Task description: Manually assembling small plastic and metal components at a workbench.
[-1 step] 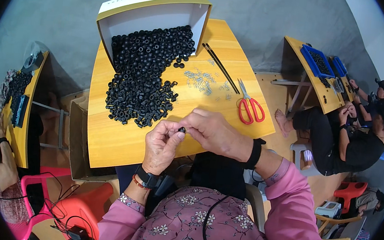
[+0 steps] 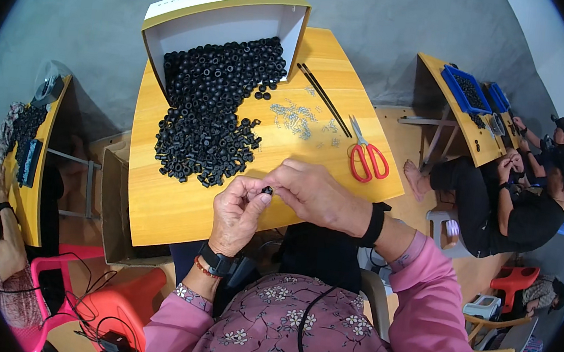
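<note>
Above the near edge of the yellow wooden table, both my hands meet. My left hand is closed, pinching a small round black plastic part between thumb and fingers. Against that part, my right hand has its fingertips pressed together; whatever they grip is too small to make out. Just beyond my hands lies a heap of small black plastic parts. It spills from a tipped white box full of round black caps. Small silvery metal pieces are scattered to the right of the heap.
Red-handled scissors and two thin black sticks lie on the table's right side. A cardboard box stands at its left. People sit at side tables; the right one bears a blue tray. A red stool is at lower left.
</note>
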{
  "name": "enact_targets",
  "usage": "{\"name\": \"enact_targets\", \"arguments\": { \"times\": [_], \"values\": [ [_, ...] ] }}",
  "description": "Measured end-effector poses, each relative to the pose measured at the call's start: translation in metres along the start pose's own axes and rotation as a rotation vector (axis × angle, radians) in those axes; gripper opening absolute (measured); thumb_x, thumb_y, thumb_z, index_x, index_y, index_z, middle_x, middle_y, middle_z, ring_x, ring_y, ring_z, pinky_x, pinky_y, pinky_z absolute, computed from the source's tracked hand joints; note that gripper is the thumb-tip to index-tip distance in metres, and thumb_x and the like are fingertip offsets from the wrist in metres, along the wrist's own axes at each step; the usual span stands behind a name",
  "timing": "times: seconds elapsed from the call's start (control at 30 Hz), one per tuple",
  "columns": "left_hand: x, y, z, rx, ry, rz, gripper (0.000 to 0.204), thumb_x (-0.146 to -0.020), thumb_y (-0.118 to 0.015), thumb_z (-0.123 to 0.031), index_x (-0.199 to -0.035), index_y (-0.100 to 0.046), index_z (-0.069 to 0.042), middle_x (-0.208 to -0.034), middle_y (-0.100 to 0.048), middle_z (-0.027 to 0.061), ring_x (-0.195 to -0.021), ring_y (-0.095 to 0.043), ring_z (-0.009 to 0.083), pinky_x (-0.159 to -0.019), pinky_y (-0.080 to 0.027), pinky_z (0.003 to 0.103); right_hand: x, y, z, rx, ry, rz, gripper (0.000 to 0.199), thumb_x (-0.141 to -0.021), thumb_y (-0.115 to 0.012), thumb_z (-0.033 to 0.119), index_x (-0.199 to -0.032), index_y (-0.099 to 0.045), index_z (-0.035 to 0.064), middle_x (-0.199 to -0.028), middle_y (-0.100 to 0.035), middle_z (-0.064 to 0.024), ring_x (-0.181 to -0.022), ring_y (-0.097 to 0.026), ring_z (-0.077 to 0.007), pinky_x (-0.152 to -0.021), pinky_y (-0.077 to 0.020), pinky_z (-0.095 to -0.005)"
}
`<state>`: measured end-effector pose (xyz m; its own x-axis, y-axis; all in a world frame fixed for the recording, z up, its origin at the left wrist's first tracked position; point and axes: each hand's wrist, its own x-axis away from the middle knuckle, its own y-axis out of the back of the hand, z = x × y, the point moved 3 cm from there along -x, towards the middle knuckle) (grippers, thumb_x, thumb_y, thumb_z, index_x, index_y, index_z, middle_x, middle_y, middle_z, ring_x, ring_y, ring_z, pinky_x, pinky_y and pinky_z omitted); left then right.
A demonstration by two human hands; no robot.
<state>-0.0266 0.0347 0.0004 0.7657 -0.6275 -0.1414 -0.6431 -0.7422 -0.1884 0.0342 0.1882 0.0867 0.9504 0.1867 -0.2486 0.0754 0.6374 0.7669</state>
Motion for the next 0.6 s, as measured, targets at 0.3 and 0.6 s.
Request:
{"name": "enact_targets", "arguments": {
  "times": [0.3, 0.6],
  "values": [
    [-0.001, 0.003, 0.001, -0.018, -0.031, 0.009, 0.014, -0.094, -0.067, -0.001, -0.106, -0.061, -0.001, -0.1, -0.07, 0.0042, -0.084, -0.062, 0.007, -0.079, -0.052, 0.023, -0.008, -0.002, 0.004, 0.032, -0.013, 0.075, 0.024, -0.088, -0.063, 0.001, -0.112, -0.061, 0.0021, -0.095, -0.062, -0.0164, -0.091, -0.061, -0.0386, -0.077, -0.051, -0.0425],
    [-0.002, 0.003, -0.003, 0.089, -0.003, -0.034, 0.013, -0.096, -0.066, -0.006, -0.107, -0.06, -0.001, -0.094, -0.071, 0.0065, -0.081, -0.065, 0.0095, -0.076, -0.053, 0.024, 0.013, -0.024, -0.009, -0.431, -0.242, -0.211, 0.029, -0.094, -0.064, -0.002, -0.122, -0.06, 0.0, -0.103, -0.07, -0.0084, -0.092, -0.068, -0.0141, -0.081, -0.0548, -0.0281]
  ]
}}
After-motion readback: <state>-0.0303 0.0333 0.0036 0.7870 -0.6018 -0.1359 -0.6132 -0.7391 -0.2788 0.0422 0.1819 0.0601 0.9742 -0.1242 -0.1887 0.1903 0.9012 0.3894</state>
